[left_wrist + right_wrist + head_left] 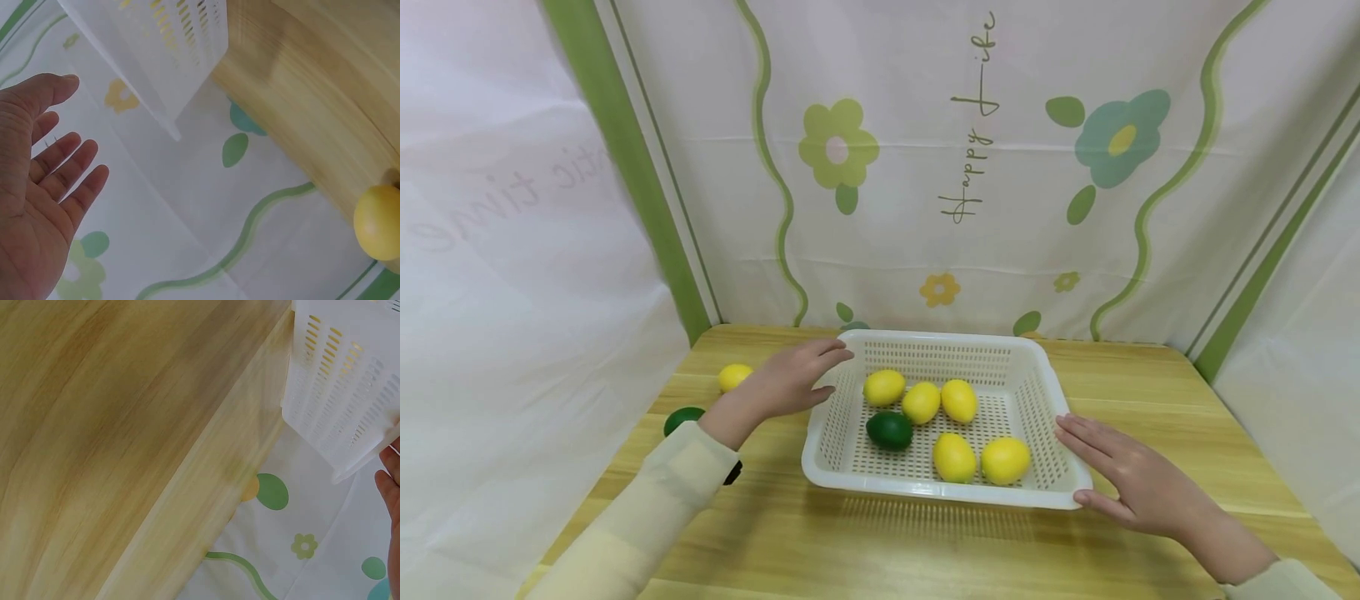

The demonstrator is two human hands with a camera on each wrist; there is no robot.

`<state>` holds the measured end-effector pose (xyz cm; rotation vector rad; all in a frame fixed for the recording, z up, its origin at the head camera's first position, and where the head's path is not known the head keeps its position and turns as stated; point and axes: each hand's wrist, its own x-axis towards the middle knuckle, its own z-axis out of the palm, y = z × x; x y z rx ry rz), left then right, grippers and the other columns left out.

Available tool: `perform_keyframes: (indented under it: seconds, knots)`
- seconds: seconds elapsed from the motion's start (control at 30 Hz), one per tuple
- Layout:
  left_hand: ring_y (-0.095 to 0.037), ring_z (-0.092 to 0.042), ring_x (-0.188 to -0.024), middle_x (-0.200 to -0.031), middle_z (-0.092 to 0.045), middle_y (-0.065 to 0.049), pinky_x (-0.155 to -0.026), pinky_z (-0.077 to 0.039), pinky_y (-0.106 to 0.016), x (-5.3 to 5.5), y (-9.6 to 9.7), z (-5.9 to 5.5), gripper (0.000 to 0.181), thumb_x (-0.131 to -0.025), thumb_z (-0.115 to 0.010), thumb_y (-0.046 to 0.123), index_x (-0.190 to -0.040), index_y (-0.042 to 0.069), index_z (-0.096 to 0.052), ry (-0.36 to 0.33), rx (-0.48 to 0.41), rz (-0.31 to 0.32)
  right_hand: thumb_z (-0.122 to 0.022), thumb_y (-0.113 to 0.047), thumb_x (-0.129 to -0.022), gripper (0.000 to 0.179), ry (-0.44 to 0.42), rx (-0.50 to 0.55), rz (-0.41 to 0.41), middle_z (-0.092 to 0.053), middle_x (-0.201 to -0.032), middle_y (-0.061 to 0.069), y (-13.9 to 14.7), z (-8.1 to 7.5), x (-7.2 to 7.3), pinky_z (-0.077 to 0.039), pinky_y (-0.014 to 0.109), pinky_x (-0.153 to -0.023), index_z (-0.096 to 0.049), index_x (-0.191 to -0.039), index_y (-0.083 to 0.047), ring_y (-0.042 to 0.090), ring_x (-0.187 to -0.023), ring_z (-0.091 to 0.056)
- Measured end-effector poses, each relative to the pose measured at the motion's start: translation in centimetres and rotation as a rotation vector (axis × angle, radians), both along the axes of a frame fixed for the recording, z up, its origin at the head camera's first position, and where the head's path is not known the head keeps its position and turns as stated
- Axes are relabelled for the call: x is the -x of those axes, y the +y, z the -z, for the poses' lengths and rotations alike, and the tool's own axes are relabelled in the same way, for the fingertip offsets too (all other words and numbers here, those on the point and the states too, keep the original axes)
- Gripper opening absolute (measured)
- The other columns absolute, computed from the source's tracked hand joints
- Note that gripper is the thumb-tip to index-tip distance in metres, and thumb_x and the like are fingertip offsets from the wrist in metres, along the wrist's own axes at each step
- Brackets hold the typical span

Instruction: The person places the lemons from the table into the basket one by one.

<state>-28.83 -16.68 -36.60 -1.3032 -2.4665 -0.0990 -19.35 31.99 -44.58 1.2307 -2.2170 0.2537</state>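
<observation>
A white perforated plastic basket [940, 487] stands on the wooden table. Several yellow lemons [955, 457] and one dark green, lemon-shaped fruit [889, 431] lie inside it. By the basket's left rim is my left hand [786, 379], its fingers loosely extended. The left wrist view shows this hand [47, 169] apart from the basket wall [194, 69], palm bare. On the opposite side, my right hand [1138, 479] rests its straight fingers against the right rim. Only its fingertips and edge [392, 481] appear in the right wrist view, beside the basket [312, 406].
Left of the basket, a yellow lemon [734, 377] and a second dark green fruit [682, 419] lie on the table [760, 533], partly behind my left arm. A printed white curtain [910, 233] hangs along the table's back and sides.
</observation>
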Motion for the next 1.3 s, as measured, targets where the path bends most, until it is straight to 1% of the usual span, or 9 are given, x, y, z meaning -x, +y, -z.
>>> perform_keyframes:
  seconds: [0.07, 0.27, 0.33, 0.5, 0.73, 0.97, 1.07, 1.2, 1.3]
  knots:
    - [-0.029, -0.060, -0.111, -0.125, -0.058, -0.016, -0.089, -0.053, -0.038, 0.0, -0.4, 0.0, 0.055, -0.078, -0.081, 0.011, -0.128, 0.002, -0.058, 0.010, -0.007, -0.006, -0.042, -0.053, -0.100, 0.068, 0.000, 0.002, -0.002, -0.055, -0.135, 0.020, 0.0, 0.0, 0.0, -0.020, 0.023, -0.114, -0.056, -0.132, 0.005, 0.024, -0.131, -0.045]
    - [-0.029, -0.061, -0.107, -0.120, -0.061, -0.014, -0.087, -0.054, -0.038, 0.0, -2.0, 0.4, 0.056, -0.074, -0.084, 0.010, -0.124, -0.001, -0.060, 0.054, -0.066, 0.027, -0.043, -0.053, -0.099, 0.068, 0.004, 0.002, 0.001, -0.055, -0.135, 0.020, 0.1, 0.1, 0.0, -0.020, 0.023, -0.114, -0.056, -0.132, 0.005, 0.024, -0.131, -0.045]
    - [-0.029, -0.061, -0.106, -0.119, -0.061, -0.014, -0.086, -0.054, -0.038, 0.0, -2.5, 0.5, 0.056, -0.073, -0.084, 0.008, -0.123, -0.001, -0.060, 0.053, -0.082, 0.030, -0.043, -0.053, -0.100, 0.068, 0.005, 0.003, -0.001, -0.055, -0.135, 0.020, 0.0, 0.1, 0.1, -0.020, 0.023, -0.114, -0.056, -0.132, 0.005, 0.025, -0.130, -0.046]
    - [-0.031, -0.062, -0.106, -0.119, -0.061, -0.016, -0.086, -0.054, -0.040, -0.2, -3.8, 0.8, 0.056, -0.073, -0.083, 0.006, -0.123, -0.003, -0.059, 0.043, -0.093, -0.006, -0.043, -0.053, -0.100, 0.068, 0.005, 0.004, -0.005, -0.055, -0.135, 0.020, 0.0, 0.0, 0.1, -0.020, 0.023, -0.114, -0.056, -0.132, 0.005, 0.025, -0.131, -0.045]
    - [-0.033, -0.061, -0.107, -0.121, -0.060, -0.018, -0.087, -0.054, -0.043, -0.6, -5.7, 1.2, 0.057, -0.073, -0.083, 0.006, -0.124, -0.003, -0.058, 0.042, -0.083, -0.075, -0.043, -0.053, -0.099, 0.068, 0.002, 0.008, -0.003, -0.054, -0.135, 0.020, 0.0, 0.1, 0.0, -0.020, 0.023, -0.114, -0.057, -0.132, 0.005, 0.024, -0.131, -0.045]
    - [-0.036, -0.062, -0.104, -0.121, -0.059, -0.021, -0.083, -0.054, -0.046, -1.2, -7.8, 1.6, 0.057, -0.074, -0.082, 0.005, -0.124, -0.004, -0.058, 0.012, -0.085, -0.150, -0.043, -0.054, -0.099, 0.068, 0.001, 0.006, 0.000, -0.054, -0.135, 0.021, 0.1, 0.1, 0.1, -0.020, 0.024, -0.115, -0.057, -0.132, 0.005, 0.023, -0.133, -0.043]
    - [-0.036, -0.063, -0.102, -0.120, -0.060, -0.021, -0.082, -0.055, -0.046, -1.4, -8.8, 1.9, 0.054, -0.075, -0.080, 0.003, -0.123, -0.005, -0.058, 0.019, -0.093, -0.168, -0.043, -0.054, -0.099, 0.069, 0.002, 0.006, -0.001, -0.054, -0.135, 0.021, 0.1, 0.1, 0.0, -0.019, 0.024, -0.115, -0.057, -0.131, 0.005, 0.023, -0.133, -0.043]
    - [-0.035, -0.064, -0.098, -0.115, -0.061, -0.020, -0.079, -0.056, -0.045, -1.7, -10.0, 2.3, 0.049, -0.075, -0.080, 0.005, -0.119, -0.005, -0.061, 0.052, -0.111, -0.172, -0.043, -0.053, -0.099, 0.068, 0.001, 0.008, -0.003, -0.054, -0.135, 0.021, 0.1, 0.1, 0.0, -0.020, 0.023, -0.114, -0.056, -0.131, 0.005, 0.023, -0.133, -0.042]
    - [-0.035, -0.063, -0.098, -0.114, -0.061, -0.019, -0.079, -0.055, -0.046, -2.1, -10.9, 2.5, 0.051, -0.074, -0.082, 0.006, -0.119, -0.004, -0.061, 0.050, -0.112, -0.199, -0.043, -0.053, -0.099, 0.068, 0.002, 0.008, -0.002, -0.054, -0.135, 0.021, 0.0, 0.0, 0.0, -0.019, 0.023, -0.114, -0.056, -0.132, 0.005, 0.022, -0.134, -0.042]
